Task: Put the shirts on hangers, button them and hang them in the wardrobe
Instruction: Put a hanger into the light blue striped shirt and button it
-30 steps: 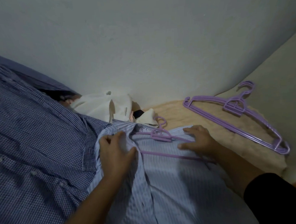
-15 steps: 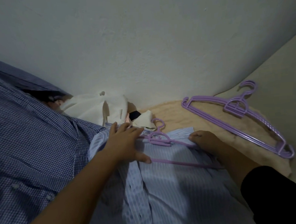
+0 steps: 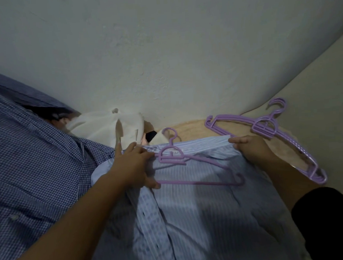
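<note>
While one pale striped shirt [image 3: 202, 209] lies front-up on the bed, just before the person, a single purple hanger [image 3: 197, 168] rests on its chest with the hook [image 3: 172, 135] pointing toward the wall [image 3: 161, 49]. Its left end is hidden under the left hand [image 3: 132, 169]; its right end lies bare on the cloth. That hand presses down at the collar [image 3: 198, 145], fingers spread forward and the thumb touching the hanger's lower bar. At the shirt's right shoulder, the right hand [image 3: 249, 147] curls its fingers over the collar edge and grips the fabric. Two hands show, one bare-armed, one with a black sleeve [image 3: 331, 220] near the elbow. Left of the striped shirt lies one dark checked shirt [image 3: 31, 170], touching it along the edge. Behind them a cream garment [image 3: 105, 126] is bunched against the wall. To the right, a stack of purple hangers [image 3: 268, 131] lies on a tan blanket [image 3: 193, 128]; their count I cannot tell.
</note>
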Demonstrator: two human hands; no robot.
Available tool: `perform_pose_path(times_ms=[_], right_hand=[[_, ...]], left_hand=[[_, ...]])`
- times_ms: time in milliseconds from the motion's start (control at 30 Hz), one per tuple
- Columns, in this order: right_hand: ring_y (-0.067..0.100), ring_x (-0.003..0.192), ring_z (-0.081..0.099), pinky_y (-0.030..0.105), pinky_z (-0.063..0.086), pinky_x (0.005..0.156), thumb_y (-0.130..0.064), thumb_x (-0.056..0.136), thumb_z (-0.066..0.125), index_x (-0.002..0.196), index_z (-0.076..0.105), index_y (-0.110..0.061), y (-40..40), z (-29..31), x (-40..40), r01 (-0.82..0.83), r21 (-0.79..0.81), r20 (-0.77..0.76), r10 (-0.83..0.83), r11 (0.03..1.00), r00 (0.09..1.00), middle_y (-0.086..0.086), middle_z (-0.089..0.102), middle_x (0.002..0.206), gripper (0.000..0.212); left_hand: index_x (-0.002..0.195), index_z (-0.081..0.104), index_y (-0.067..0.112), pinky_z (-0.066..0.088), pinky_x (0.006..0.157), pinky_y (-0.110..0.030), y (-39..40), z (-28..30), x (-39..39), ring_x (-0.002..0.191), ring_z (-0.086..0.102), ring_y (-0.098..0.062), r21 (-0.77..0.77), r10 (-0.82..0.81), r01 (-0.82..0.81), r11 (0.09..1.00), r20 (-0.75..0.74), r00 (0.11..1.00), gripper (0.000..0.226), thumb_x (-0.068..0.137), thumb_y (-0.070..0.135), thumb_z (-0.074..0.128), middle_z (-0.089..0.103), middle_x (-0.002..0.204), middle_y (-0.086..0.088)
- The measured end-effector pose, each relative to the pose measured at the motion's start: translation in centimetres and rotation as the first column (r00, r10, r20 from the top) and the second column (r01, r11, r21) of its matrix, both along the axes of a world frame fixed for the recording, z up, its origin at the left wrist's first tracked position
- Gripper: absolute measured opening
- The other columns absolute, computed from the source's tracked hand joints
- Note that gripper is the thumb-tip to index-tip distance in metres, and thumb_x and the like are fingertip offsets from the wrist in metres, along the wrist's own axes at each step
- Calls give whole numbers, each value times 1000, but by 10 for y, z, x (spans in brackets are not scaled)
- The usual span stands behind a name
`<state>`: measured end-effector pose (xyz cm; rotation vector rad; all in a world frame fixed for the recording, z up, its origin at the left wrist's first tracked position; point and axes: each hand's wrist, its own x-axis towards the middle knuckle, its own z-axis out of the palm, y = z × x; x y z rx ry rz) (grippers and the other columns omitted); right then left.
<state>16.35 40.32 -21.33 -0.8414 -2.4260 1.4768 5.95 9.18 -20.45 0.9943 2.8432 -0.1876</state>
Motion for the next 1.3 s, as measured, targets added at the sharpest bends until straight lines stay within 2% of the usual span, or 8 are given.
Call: perform_pose_path(times_ms=[233,400,567,733,933,1067,1200,1300], right_hand=[[17,108,56,22,39,93,1,90,54,116,65,-2,-11,36,7,10,-52,-141,-17,999,990,10,61,123,28],[24,96,63,34,49,91,1,91,53,113,65,-7,-20,46,9,65,-350,-239,-156,934,958,14,64,113,26],[33,112,59,47,44,102,-2,91,54,92,68,-17,-32,50,5,49,-524,-281,-226,850,933,18,63,118,22],[27,106,60,41,43,103,7,89,51,116,62,3,-86,55,-8,-12,-620,-352,-265,785,898,14,64,111,29],[18,80,56,25,48,68,1,92,51,113,62,-16,-110,8,-10,48,-555,-322,-267,830,908,11,62,108,30],[21,100,57,31,50,85,6,91,51,131,50,-10,-105,-39,17,51,-555,-197,-190,830,962,12,57,118,43],[22,75,62,28,48,63,4,90,49,136,42,-16,-106,-70,40,122,-658,-97,-244,743,965,8,63,97,51],[37,86,61,37,45,73,6,90,48,132,43,-19,-115,-76,45,175,-782,-65,-357,598,932,21,63,101,49]], left_hand=[[139,41,36,26,108,-51,8,11,8,130,34,-25,25,77,-77,997,-17,997,93,59,77,67,41,141,-1],[136,47,37,34,102,-42,20,29,9,126,40,-26,93,104,-100,991,-35,994,85,61,71,71,47,135,-5],[137,47,40,38,96,-39,26,42,9,119,44,-29,154,92,-89,984,-9,996,88,58,69,74,51,127,-9],[139,48,30,39,101,-38,46,49,11,120,43,-31,357,54,-71,931,57,997,94,56,61,81,51,128,-13],[138,48,20,35,106,-37,57,24,15,126,42,-32,361,43,-30,932,-27,999,104,53,74,72,47,137,-12],[122,63,13,34,106,-49,43,-28,51,130,38,-41,746,222,-62,663,-117,968,78,62,61,70,43,141,-23],[144,38,15,29,112,-42,46,-66,104,142,21,-25,846,346,-500,185,420,839,73,81,23,75,20,155,-9],[148,27,14,41,106,-45,56,-83,110,132,43,-25,713,242,-689,-130,697,675,74,87,17,68,38,147,-8]])
